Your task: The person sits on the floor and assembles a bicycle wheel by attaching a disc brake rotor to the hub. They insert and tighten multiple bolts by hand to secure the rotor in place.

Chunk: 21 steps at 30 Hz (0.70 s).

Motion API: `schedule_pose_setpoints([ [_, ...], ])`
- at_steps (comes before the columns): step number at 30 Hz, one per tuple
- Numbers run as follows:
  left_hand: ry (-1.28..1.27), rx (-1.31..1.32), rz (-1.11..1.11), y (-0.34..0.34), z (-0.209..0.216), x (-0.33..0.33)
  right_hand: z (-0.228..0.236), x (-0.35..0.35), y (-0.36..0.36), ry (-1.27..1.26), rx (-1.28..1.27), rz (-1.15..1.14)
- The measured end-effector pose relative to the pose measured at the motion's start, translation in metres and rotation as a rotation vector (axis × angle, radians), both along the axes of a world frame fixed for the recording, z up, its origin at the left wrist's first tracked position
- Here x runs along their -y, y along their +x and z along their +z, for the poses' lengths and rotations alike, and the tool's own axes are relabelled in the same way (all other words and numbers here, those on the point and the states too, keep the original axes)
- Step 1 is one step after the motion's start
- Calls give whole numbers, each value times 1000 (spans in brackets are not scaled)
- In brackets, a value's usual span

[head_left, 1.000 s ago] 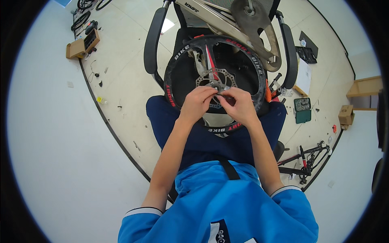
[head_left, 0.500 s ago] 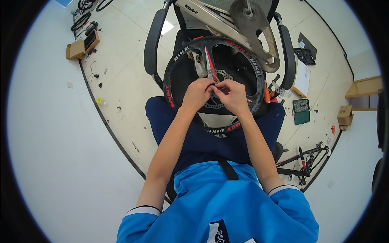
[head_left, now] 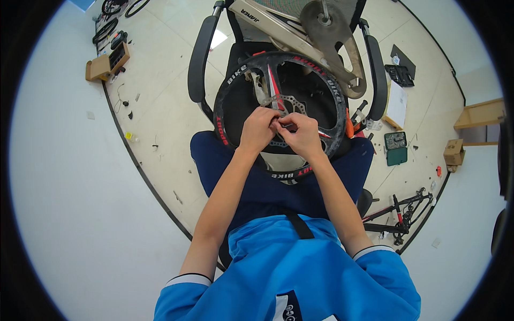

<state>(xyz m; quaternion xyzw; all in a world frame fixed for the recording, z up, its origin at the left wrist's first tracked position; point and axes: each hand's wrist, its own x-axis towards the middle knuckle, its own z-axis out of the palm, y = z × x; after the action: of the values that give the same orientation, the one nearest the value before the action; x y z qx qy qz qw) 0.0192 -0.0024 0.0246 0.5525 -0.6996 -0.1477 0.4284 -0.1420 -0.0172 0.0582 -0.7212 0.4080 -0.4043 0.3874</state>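
Observation:
A black bicycle wheel (head_left: 336, 109) with red and white markings and broad spokes lies across the chair seat and my lap. Over its hub, my left hand (head_left: 259, 128) and my right hand (head_left: 301, 135) meet fingertip to fingertip. Both are closed in a pinch, and whatever lies between the fingers is too small or hidden to make out. The metal brake disc (head_left: 294, 104) shows behind my fingers, its lower part mostly covered by my hands. A pale, crank-like part (head_left: 260, 90) sits beside the upper spoke.
A beige bike frame (head_left: 278, 25) rests on the chair beyond the wheel, between two black armrests (head_left: 201, 61). Right of the chair, a green case (head_left: 397, 155) of small parts lies open on the floor. A dark bike frame (head_left: 399, 216) and an open cardboard box (head_left: 99, 68) lie farther out.
My joined hands have moved slightly left and down over the hub, still pinched together. The wheel has shifted a little left and down in view, and more of the disc's upper edge shows.

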Motion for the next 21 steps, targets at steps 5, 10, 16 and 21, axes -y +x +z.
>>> schedule_pose_setpoints([
  [5,-14,1,16,-2,-2,2,-2,1,2,27,37,-1],
  [10,-59,21,8,-3,-4,-2,-6,0,1,-5,-49,24],
  [16,-32,37,23,2,-5,3,1,9,4,68,-55,44],
  [21,-57,-88,-4,0,-1,-3,-7,8,4,-83,-46,39],
])
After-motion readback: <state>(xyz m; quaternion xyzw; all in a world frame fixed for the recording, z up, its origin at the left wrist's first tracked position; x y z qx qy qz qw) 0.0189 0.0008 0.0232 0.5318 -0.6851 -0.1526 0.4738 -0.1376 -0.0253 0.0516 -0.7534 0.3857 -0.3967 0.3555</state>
